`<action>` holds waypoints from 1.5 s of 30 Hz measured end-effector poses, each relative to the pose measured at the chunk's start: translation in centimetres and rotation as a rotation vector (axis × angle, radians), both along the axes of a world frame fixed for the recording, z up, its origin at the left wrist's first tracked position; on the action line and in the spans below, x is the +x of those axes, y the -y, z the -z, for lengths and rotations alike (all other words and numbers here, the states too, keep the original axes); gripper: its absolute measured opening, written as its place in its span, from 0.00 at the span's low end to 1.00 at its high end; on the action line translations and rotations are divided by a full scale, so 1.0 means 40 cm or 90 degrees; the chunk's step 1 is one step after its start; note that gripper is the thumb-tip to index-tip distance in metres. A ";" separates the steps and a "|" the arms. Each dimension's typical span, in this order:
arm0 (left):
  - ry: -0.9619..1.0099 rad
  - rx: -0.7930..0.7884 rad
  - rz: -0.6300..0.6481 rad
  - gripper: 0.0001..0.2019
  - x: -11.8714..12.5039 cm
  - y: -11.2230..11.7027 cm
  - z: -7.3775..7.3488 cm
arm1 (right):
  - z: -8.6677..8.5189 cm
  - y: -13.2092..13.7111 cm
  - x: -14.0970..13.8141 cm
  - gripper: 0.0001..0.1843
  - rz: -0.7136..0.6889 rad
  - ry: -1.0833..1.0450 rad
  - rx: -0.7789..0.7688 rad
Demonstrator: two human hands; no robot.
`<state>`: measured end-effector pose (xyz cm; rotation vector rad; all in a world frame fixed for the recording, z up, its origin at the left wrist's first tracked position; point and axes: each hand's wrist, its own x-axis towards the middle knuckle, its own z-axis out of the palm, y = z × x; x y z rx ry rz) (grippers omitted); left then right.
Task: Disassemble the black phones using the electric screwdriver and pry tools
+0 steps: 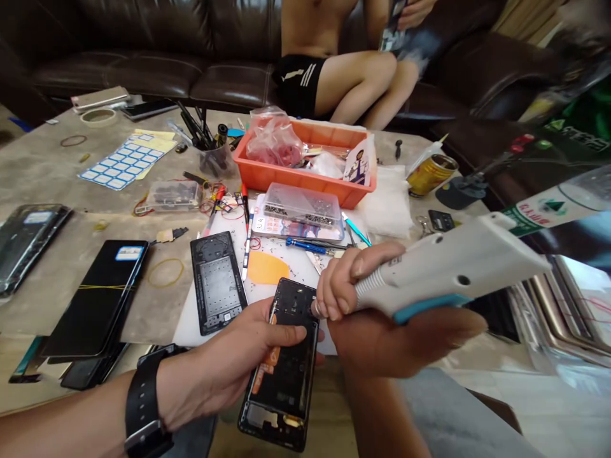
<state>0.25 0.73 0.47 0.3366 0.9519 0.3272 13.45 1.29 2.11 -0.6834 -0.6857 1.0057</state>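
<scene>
Your L hand (260, 337) had its grip clamped on the opened phone (291, 369), thumb flat across the dark inner face, prob. to keep it steady; the phone was held just off the near edge of the bench (38, 165). Your R hand (377, 346) had its grip wrapped round the grey tool (458, 254) near the narrow end, prob. for finer control, w/ fingers by the phone's upper R edge; tip contact you couldn't tell. A dark frame (217, 280) lay on the white mat (189, 327), w/ the screw case (303, 203) just beyond, prob. for easy reach
</scene>
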 end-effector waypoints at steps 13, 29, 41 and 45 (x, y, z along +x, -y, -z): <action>-0.002 0.021 0.018 0.15 -0.009 0.005 0.011 | -0.002 0.007 0.012 0.31 -0.025 0.017 -0.007; 0.006 0.002 0.007 0.11 -0.003 0.000 -0.004 | 0.006 0.007 0.000 0.32 -0.037 0.041 0.001; 0.006 0.006 -0.005 0.12 -0.007 0.004 0.002 | 0.011 0.016 0.013 0.29 -0.015 0.035 0.001; -0.003 0.002 -0.002 0.16 -0.014 0.008 0.008 | 0.015 0.027 0.034 0.30 -0.008 0.030 0.003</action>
